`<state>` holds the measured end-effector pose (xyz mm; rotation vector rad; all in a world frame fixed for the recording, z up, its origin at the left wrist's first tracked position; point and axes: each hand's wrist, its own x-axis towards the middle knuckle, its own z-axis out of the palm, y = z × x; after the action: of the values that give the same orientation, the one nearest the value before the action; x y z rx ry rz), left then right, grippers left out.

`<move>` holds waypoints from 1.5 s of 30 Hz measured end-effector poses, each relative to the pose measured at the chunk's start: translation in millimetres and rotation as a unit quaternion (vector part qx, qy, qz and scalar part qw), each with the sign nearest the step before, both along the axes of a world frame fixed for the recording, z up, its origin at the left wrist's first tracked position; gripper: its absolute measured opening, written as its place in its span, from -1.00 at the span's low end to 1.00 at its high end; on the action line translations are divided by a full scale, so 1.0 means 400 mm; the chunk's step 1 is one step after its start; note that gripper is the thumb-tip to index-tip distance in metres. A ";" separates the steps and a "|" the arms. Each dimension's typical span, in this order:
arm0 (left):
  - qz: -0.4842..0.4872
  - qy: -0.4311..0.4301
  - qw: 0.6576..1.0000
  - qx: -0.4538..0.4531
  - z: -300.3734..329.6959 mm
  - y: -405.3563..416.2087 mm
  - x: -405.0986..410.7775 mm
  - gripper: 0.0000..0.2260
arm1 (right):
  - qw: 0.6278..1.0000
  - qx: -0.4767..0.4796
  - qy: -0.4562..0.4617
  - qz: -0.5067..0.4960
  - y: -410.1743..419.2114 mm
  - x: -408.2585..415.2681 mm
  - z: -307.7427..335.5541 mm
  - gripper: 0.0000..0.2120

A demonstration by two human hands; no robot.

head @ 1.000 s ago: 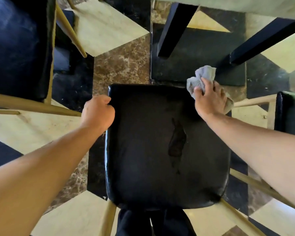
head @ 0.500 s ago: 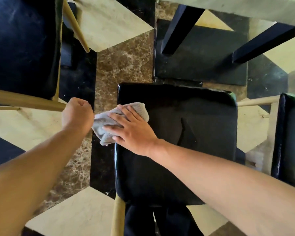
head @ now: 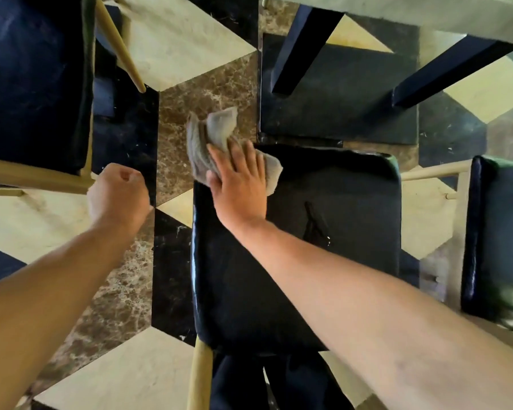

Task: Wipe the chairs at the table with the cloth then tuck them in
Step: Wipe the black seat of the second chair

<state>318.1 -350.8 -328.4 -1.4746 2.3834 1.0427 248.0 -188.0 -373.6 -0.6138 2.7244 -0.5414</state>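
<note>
The right hand [head: 240,184] is pressing the grey cloth [head: 211,143] with straight fingers, grip wide, onto the far left corner of the black chair seat [head: 338,232]; the cloth is overhanging beyond the fingertips. The left hand [head: 117,193] is hovering left of it, curled into an empty fist.

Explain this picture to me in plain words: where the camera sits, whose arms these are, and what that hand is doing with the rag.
There is no machine here: the camera is worn on a person's head and looks down at their own arms. The right hand presses a grey cloth flat against the far left corner of a black chair seat; part of the cloth hangs past the edge. The left hand is curled in a fist beside the chair, holding nothing. More black seats stand at left and right, and dark table legs rise ahead over patterned floor tiles.
</note>
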 end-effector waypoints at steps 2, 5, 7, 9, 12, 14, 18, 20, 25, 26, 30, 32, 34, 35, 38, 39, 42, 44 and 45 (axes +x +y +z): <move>-0.004 -0.003 0.999 -0.036 0.003 -0.003 -0.014 -0.80 | 0.993 -0.016 0.011 0.118 0.018 0.081 -0.005 -0.58; -0.024 -0.015 0.997 -0.067 0.007 0.005 -0.045 -0.75 | 0.948 -0.024 0.009 0.318 0.088 0.150 -0.024 -0.64; -0.042 -0.017 0.997 -0.066 0.008 0.025 -0.064 -0.74 | 0.917 -0.052 0.019 0.394 0.151 0.128 -0.032 -0.68; -0.061 -0.007 0.997 -0.047 0.010 0.050 -0.080 -0.75 | 0.915 -0.056 0.029 0.399 0.223 0.071 -0.033 -0.68; -0.061 0.007 0.998 -0.010 0.005 0.105 -0.098 -0.79 | 0.954 -0.010 0.042 0.297 0.368 -0.046 -0.021 -0.65; -0.056 0.002 0.998 -0.004 -0.002 0.141 -0.108 -0.81 | 0.980 0.025 0.036 0.195 0.473 -0.124 -0.010 -0.62; -0.087 -0.007 0.996 0.015 -0.011 0.208 -0.120 -0.82 | 0.998 0.059 0.024 -0.008 0.629 -0.212 0.014 -0.58; -0.097 -0.010 0.995 0.020 -0.015 0.232 -0.120 -0.81 | 0.996 0.057 0.020 -0.069 0.665 -0.214 0.024 -0.56; -0.106 -0.014 0.994 0.032 -0.008 0.270 -0.130 -0.80 | 0.942 0.100 0.016 -0.321 0.680 -0.111 0.017 -0.53; -0.107 -0.017 0.994 0.033 -0.005 0.272 -0.133 -0.80 | 0.916 0.103 0.007 -0.388 0.666 -0.086 0.016 -0.50; -0.107 -0.023 0.993 0.036 0.003 0.274 -0.139 -0.80 | 0.888 0.121 0.003 -0.444 0.554 0.009 0.024 -0.49; -0.102 -0.024 0.994 0.039 0.006 0.275 -0.138 -0.80 | 0.921 0.100 0.022 -0.376 0.477 0.063 0.030 -0.51; -0.098 -0.025 0.994 0.041 0.009 0.278 -0.135 -0.80 | 0.957 0.062 0.029 -0.283 0.398 0.114 0.025 -0.51; -0.096 -0.027 0.994 0.041 0.010 0.279 -0.132 -0.80 | 0.974 0.041 0.026 -0.221 0.363 0.134 0.020 -0.51; -0.101 -0.027 0.994 0.031 0.015 0.274 -0.130 -0.80 | 1.000 0.013 0.025 0.002 0.312 0.142 -0.004 -0.47; -0.108 -0.026 0.993 0.030 0.016 0.271 -0.129 -0.79 | 0.998 0.012 0.030 0.057 0.317 0.124 -0.014 -0.45; -0.117 -0.028 0.992 0.025 0.020 0.258 -0.129 -0.80 | 0.988 0.016 0.078 0.131 0.383 0.041 -0.030 -0.52; -0.110 -0.030 0.993 0.025 0.021 0.253 -0.127 -0.80 | 0.992 0.020 0.090 0.087 0.462 -0.033 -0.030 -0.61; -0.108 -0.031 0.993 0.028 0.022 0.252 -0.123 -0.80 | 0.995 0.032 0.082 0.045 0.508 -0.068 -0.027 -0.63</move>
<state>268.9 -249.8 -319.4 -1.1806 2.3848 0.9893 220.7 15.3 -384.6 -0.7926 2.8366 -0.3973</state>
